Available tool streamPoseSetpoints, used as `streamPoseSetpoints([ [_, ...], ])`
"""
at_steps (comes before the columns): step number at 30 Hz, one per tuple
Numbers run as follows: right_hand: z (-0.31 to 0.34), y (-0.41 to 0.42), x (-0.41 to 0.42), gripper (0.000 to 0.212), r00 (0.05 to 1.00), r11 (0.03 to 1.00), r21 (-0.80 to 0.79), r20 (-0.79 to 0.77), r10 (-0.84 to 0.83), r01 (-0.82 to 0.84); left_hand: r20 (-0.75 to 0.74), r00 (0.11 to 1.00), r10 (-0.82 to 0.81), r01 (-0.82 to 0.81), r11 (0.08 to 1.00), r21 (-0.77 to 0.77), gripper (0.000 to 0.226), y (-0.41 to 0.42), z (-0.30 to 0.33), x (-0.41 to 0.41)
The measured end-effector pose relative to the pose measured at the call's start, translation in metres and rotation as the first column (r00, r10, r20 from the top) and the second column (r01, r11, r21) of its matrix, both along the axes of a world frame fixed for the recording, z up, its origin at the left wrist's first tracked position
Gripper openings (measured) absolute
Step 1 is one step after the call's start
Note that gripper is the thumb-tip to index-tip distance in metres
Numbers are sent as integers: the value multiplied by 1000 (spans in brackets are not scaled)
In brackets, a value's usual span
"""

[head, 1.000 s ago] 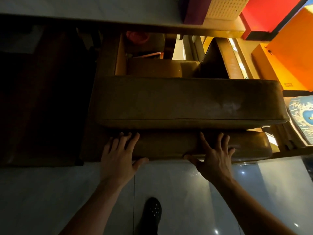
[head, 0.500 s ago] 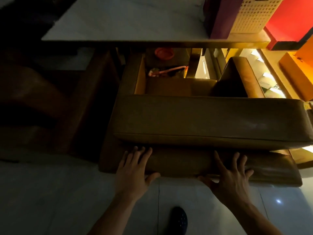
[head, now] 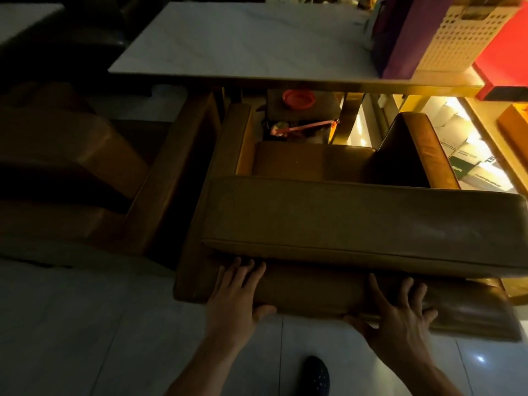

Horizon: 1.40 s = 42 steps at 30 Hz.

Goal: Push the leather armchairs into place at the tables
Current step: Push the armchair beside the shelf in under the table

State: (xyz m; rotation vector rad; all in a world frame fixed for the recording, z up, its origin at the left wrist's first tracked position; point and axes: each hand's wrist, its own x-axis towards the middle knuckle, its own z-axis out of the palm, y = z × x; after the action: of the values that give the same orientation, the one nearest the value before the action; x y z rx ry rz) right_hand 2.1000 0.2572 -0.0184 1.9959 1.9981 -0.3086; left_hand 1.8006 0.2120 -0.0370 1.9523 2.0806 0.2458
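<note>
A: Entry, head view. Your left hand (head: 234,295) and right hand (head: 400,318) both lie flat on the lower back panel of the leather armchair (head: 357,224); fingers straight and spread, thumbs hooked under the bottom edge, nothing gripped; they press rather than hold.

B: And where does the chair sit relative to your fingers?

A: Directly ahead of them; the fingertips point toward the table (head: 243,44), so your push line runs straight away from you. The backrest's long axis runs left to right, across that line; the seat faces the table, its front edge at about the table's near edge.

B: Which hand is nearer the middle?

A: Neither, by my judgement; your left hand sits near the chair's left corner, your right hand right of centre but short of the right corner. Uneven force would likely turn the chair toward one side.

B: Anything beside it?

A: A second armchair (head: 160,178) stands just to the left, its side close along this one; whether they touch, you cannot tell in this dim light; a dark shoe (head: 315,375) shows on the floor tile between your arms.
</note>
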Motion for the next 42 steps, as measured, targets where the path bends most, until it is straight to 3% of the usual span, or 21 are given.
streamPoseSetpoints([
  [19, -1, 117, -24, 106, 998, 997, 62, -51, 40, -37, -22, 997, 72, -71, 997, 42, 84, 116, -5, -22],
  [42, -5, 83, -34, 105, 999, 995, 94, -45, 20, -16, -19, 999, 28, -27, 999, 37, 85, 93, -4, -33],
])
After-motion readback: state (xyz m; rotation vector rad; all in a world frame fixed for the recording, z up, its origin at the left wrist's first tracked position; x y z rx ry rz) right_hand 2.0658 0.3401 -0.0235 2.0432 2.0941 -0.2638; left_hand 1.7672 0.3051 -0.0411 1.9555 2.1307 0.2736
